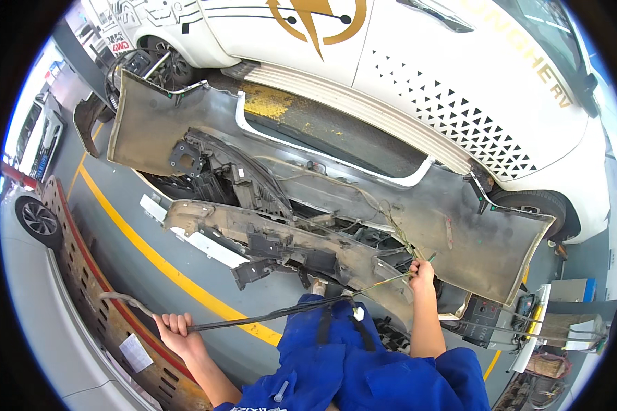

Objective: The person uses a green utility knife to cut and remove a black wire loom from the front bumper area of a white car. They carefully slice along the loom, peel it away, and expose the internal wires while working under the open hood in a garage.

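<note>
A dark wiring harness (267,316) is stretched across my front between my two hands. My left hand (178,333), low on the left, is closed round its black-wrapped part, and a grey tail curls out beyond the fist. Farther right and higher, my right hand (421,272) grips the harness where thin green and yellowish wires show. From there a loose bundle of wires runs up over a large bumper cover (490,233), which lies with its dusty inner side up. Below it is a second dirty bumper piece (212,220) with black brackets.
A headlight unit (243,179) rests on the bumper cover. Beyond stands a white vehicle (418,61). On the left are a perforated metal ramp (110,308) with a red edge and a grey car (27,288). A dark equipment case (483,318) sits at right.
</note>
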Demonstrator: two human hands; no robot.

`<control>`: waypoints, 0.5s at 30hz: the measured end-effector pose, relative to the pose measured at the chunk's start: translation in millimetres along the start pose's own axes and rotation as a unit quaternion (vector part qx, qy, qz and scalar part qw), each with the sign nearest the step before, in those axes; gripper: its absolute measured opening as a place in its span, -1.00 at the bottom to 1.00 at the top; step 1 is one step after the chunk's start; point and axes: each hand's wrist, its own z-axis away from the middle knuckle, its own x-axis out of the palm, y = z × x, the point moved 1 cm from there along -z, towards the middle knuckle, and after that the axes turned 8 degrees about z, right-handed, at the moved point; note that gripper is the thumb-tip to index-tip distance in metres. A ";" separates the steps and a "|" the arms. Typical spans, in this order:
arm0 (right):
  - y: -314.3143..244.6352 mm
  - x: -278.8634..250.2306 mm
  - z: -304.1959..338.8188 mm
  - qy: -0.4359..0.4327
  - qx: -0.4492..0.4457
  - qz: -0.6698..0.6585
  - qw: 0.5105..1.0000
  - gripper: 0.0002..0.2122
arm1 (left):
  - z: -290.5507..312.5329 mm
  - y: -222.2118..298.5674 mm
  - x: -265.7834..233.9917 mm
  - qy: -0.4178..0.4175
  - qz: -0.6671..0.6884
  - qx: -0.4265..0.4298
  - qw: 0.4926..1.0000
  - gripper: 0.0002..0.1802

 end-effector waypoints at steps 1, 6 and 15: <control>-0.3 3.0 -4.4 0.005 0.009 -0.021 1.000 -0.88 | -1.1 5.2 2.3 0.016 -0.007 0.010 1.000 -0.47; 4.7 3.6 -21.2 0.035 0.028 -0.069 0.997 -0.90 | -9.7 26.4 24.3 0.001 0.022 0.020 1.000 -0.46; 63.3 2.2 -3.9 0.014 0.043 -0.060 0.997 -0.88 | -41.1 -12.4 84.3 -0.101 -0.060 0.000 0.993 -0.50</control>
